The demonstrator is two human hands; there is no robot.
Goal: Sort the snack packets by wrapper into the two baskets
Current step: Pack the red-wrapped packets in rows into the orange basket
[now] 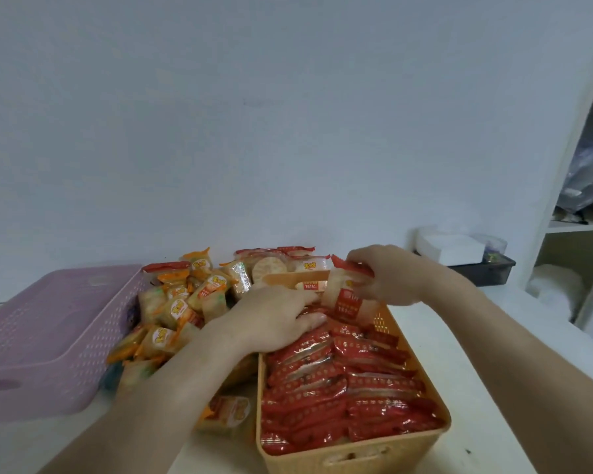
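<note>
An orange basket (pixel 425 436) at the lower right holds rows of red-wrapped packets (pixel 339 388) standing on edge. My right hand (pixel 387 275) pinches one red-and-white packet (pixel 348 295) by its top edge over the basket's far end. My left hand (pixel 274 319) lies across the far packets in the basket, fingers pressing them back. A pile of orange-wrapped packets (pixel 178 313) lies on the table between the two baskets. The purple basket (pixel 48 336) stands at the left, and no packets show in it.
More red and orange packets (pixel 281 265) are heaped behind the orange basket by the wall. A dark tray (pixel 493 268) with white boxes sits at the back right. A white shelf unit (pixel 579 234) stands at the right edge.
</note>
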